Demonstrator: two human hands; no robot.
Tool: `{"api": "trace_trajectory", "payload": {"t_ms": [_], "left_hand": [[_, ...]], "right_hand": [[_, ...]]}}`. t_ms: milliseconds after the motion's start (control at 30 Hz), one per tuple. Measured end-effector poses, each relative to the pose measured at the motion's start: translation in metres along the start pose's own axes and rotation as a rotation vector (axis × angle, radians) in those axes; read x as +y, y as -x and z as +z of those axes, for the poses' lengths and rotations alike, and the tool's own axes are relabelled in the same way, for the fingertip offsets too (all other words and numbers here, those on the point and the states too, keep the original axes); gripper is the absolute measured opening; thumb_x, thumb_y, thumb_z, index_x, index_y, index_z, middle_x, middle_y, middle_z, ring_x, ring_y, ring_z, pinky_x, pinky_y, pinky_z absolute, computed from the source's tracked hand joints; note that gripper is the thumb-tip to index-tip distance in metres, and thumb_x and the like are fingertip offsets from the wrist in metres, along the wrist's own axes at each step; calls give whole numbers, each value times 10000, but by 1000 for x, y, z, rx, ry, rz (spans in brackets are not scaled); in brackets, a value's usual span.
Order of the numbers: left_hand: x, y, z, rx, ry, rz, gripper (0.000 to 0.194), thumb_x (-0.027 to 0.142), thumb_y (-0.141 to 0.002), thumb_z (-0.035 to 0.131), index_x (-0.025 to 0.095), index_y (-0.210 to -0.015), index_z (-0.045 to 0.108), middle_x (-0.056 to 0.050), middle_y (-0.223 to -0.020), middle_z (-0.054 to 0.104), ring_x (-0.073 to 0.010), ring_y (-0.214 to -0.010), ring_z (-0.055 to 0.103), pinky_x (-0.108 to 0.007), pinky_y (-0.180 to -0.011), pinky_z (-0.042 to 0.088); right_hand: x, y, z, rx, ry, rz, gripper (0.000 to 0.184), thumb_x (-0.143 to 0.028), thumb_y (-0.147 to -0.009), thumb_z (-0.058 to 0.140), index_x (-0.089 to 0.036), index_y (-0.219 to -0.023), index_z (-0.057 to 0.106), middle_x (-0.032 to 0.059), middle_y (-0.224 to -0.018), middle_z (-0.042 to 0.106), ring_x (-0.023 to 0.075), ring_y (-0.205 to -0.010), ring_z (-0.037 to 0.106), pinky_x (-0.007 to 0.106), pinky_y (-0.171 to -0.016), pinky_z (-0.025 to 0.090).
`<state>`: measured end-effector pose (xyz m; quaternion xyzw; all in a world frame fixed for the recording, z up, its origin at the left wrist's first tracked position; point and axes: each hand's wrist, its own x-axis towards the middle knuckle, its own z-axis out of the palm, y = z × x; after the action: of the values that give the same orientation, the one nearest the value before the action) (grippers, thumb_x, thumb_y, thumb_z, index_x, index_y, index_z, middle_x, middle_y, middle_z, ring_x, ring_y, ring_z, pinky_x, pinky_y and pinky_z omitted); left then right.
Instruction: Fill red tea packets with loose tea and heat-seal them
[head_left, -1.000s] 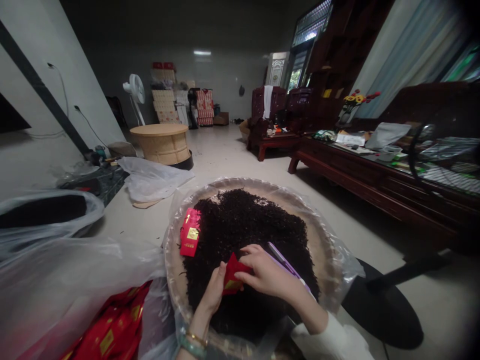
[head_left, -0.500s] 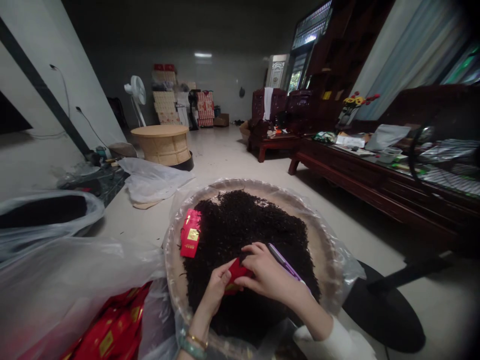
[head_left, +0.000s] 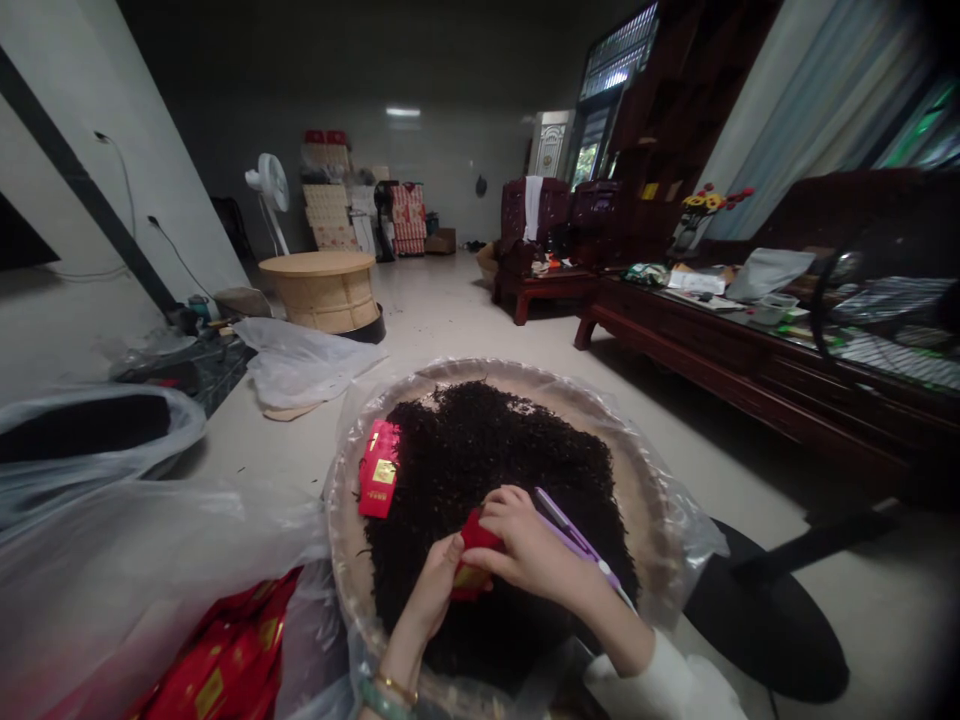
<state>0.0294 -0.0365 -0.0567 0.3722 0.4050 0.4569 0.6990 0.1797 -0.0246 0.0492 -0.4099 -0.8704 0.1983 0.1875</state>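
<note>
A small red packet with gold print (head_left: 474, 535) is between my hands, over a heap of dark, dry tea-like leaves (head_left: 495, 440). My left hand (head_left: 435, 585) grips it from the left, thumb on its near face. Over its top and right side curl the fingers of my right hand (head_left: 521, 535), hiding much of the packet. Just beyond my right wrist, a purple two-armed tool like a hair straightener (head_left: 562, 525) rests on the leaves. Flat red and gold packets (head_left: 380, 470) lie at the heap's left edge. The leaves fill a round, plastic-lined basket tray (head_left: 664, 510).
At lower left, a clear plastic bag (head_left: 217, 530) holds several red packets (head_left: 232, 650). Behind it stands another plastic-lined container of dark leaves (head_left: 82, 425). A black round stand base (head_left: 772, 620) is right of the tray. Further off are a round wooden table (head_left: 319, 290) and a long dark table (head_left: 712, 370).
My right fingers have shifted slightly on the packet, and more of its gold front shows below them. The whole view has drifted a little. The flat packets stay on the leaves.
</note>
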Motion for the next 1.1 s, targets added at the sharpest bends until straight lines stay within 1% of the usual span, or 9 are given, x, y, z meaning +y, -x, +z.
{"api": "trace_trajectory", "payload": {"t_ms": [133,233,333,400,500,567,667,867,1100], "left_hand": [[0,2,1,12,-15,-28,768,797,-603,570,77,-847,682,-83,-602,693,-170,-478,632,-244,-469,464],[3,4,3,33,27,-53,790,816,-599,549,72,-828,679,-99,-614,703,-185,-486,645,-269,-490,492],[6,6,6,14,70,-81,805,824,-595,541,78,-869,672,-101,-633,710,-190,-492,651,-285,-505,509],[6,7,8,-7,83,-81,810,820,-594,549,86,-920,660,-95,-641,710,-187,-481,647,-283,-492,506],[3,9,8,-63,82,-53,779,772,-573,630,108,-980,634,-90,-687,717,-186,-501,653,-287,-499,514],[3,11,6,-131,60,-32,759,690,-516,744,117,-999,624,-93,-744,724,-185,-534,662,-278,-515,514],[6,11,2,-188,-7,-31,701,563,-477,837,120,-980,634,-93,-786,728,-188,-562,668,-275,-538,509],[21,5,9,20,-53,85,446,397,-548,842,143,-885,699,-53,-824,744,-206,-791,674,-273,-712,510],[24,6,19,178,180,168,371,391,-607,813,133,-840,684,-49,-749,740,-164,-652,675,-232,-617,510]], "right_hand": [[7,0,6,-14,-34,-8,202,-326,-879,614,-205,-733,684,14,-784,647,198,-906,531,377,-904,364],[15,2,6,109,-91,10,141,-341,-849,652,-217,-894,702,26,-807,635,203,-883,543,363,-858,399],[19,4,7,265,-102,71,427,-403,-802,685,-228,-1183,604,63,-957,618,225,-915,550,350,-807,445],[18,2,11,282,-48,77,505,-457,-785,680,-215,-1216,573,81,-1010,610,233,-917,558,339,-779,455],[19,-4,21,267,63,76,334,-512,-814,627,-188,-885,670,50,-796,623,198,-759,571,279,-656,419],[24,-9,28,283,94,78,387,-525,-837,596,-187,-648,615,15,-637,573,158,-631,540,248,-570,356],[31,-14,34,286,43,48,466,-533,-826,608,-185,-526,532,-20,-543,515,113,-521,473,234,-507,277],[37,-16,32,224,-182,57,479,-522,-800,632,-180,-490,505,-38,-499,484,94,-489,430,219,-476,256],[45,-11,45,274,-605,257,303,-448,-658,762,-186,-769,657,-29,-626,597,127,-581,524,228,-549,395]]}}
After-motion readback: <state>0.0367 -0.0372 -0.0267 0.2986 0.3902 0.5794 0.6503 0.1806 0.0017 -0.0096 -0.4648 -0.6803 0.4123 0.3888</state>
